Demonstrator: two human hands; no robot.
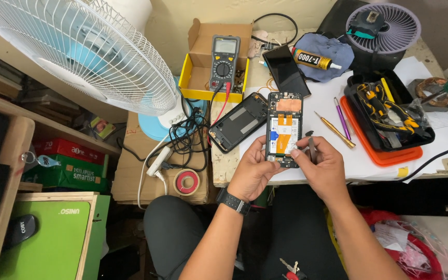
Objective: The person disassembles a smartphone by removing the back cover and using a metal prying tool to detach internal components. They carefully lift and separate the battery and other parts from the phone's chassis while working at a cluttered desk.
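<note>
An opened smartphone [284, 122] with its back off lies on white paper, showing a copper patch, orange flex cables and a white battery. My left hand [255, 168] grips its lower left edge; a black watch sits on that wrist. My right hand [323, 167] touches the phone's lower right corner and holds slim metal tweezers [311, 145] upright between the fingers. The phone's black back cover [238, 121] lies tilted just to the left. A dark screen panel [286, 70] rests behind the phone.
A multimeter [223, 62] sits in a yellow box, its leads trailing down. A glue tube [315, 59] lies on blue cloth. A brass-handled tool [334, 129] and a purple one [342, 118] lie beside a black tray [390, 111] on an orange tray. White fan [84, 52] at left.
</note>
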